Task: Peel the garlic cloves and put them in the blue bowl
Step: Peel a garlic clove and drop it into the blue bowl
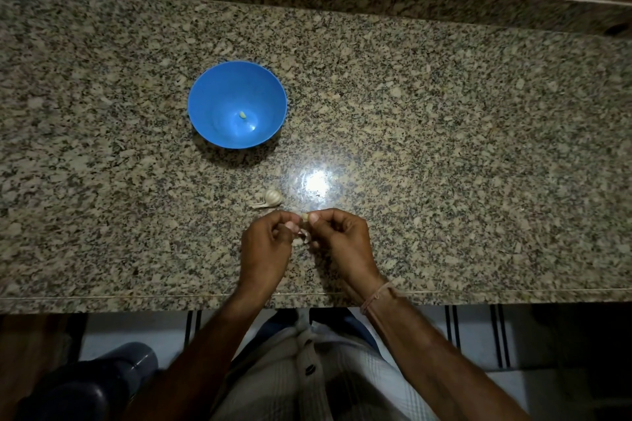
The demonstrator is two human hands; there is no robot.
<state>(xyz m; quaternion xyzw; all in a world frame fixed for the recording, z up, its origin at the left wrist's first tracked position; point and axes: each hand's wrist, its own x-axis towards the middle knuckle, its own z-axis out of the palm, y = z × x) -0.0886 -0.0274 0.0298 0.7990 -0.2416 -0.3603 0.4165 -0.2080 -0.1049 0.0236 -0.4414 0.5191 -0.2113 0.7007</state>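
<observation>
Both hands work over the granite countertop (pixel 444 147), close to its near edge and about at the middle of its width. The right hand (pixel 342 243) has its fingers curled and pinches a small garlic clove (pixel 304 216) between thumb and first finger. The left hand (pixel 265 246) is also curled, and its fingertips close on the left end of the same clove, so the clove is held between the two hands, a little above the stone. Under the hands some pale bits of peel (pixel 305 235) lie on the counter (they are partly hidden by the fingers).

Just beyond the left hand, towards the far edge, the garlic bulb (pixel 272 197) rests on the counter with a dry stem pointing to the left. It touches neither hand.

The blue bowl (pixel 219 92) stands upright further back and left of the middle, well apart from the hands. Inside it, near the bottom, lies one peeled clove (pixel 242 115).

A thin band (pixel 376 296) goes around the right wrist. A bright reflection of a lamp shows on the stone, to the right of the bulb.
</observation>
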